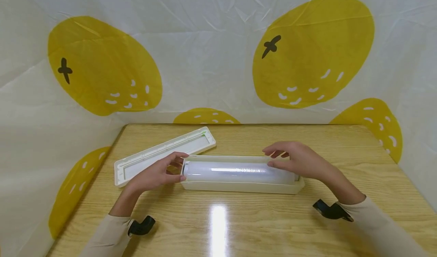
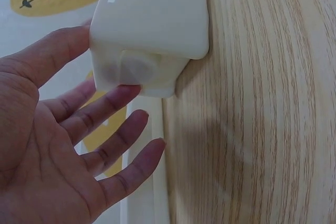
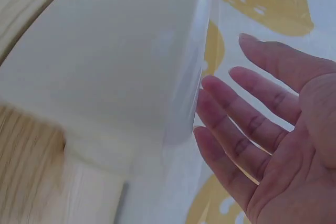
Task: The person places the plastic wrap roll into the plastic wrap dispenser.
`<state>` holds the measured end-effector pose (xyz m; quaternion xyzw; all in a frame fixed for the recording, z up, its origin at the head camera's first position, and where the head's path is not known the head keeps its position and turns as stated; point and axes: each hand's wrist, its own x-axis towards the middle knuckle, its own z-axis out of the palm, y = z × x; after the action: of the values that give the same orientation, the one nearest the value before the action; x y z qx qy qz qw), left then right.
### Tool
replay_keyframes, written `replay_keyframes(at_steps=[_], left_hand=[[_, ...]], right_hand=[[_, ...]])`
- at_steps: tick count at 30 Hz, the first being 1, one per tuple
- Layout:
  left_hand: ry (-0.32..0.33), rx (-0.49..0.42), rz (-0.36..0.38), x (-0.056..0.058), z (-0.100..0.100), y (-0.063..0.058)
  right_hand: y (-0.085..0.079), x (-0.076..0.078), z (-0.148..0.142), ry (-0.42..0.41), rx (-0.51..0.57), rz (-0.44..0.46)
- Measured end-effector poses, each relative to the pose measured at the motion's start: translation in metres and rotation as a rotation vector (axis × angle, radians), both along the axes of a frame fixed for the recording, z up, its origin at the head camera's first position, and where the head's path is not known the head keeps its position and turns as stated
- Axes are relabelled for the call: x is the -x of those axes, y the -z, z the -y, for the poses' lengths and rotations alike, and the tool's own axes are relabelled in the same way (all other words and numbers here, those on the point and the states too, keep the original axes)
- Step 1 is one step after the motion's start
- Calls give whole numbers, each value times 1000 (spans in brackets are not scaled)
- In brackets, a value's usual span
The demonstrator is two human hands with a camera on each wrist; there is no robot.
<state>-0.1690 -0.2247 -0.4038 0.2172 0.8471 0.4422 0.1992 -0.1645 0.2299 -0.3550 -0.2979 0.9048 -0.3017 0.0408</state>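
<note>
A long cream plastic wrap dispenser box (image 1: 239, 187) sits uncovered on the table, with a shiny roll of plastic wrap (image 1: 235, 172) lying inside. At the box's left end, my left hand (image 1: 155, 175) holds the corners between thumb and fingers; the left wrist view shows the fingertips against the end wall (image 2: 131, 66). My right hand (image 1: 300, 160) hovers over the right end of the roll, fingers loosely extended and holding nothing. Behind the left hand lies the dispenser's lid (image 1: 150, 160), inner side up, with a green bit near its far end.
The wood-grain table (image 1: 259, 226) reaches back to a white cloth (image 1: 208, 59) printed with yellow fruit. Black wrist mounts (image 1: 141, 225) stick out from both sleeves.
</note>
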Motion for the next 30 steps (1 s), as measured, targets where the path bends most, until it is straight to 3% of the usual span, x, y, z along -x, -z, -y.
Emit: replay_keyframes(at_steps=[14, 21, 30], left_hand=[[1, 2, -7, -1, 1, 1], [-3, 0, -1, 0, 1, 2], [-10, 7, -18, -2, 1, -1]], right_hand=[[-4, -11, -37, 115, -63, -69], [4, -17, -55, 158, -79, 1], [21, -23, -67, 90, 13, 106]])
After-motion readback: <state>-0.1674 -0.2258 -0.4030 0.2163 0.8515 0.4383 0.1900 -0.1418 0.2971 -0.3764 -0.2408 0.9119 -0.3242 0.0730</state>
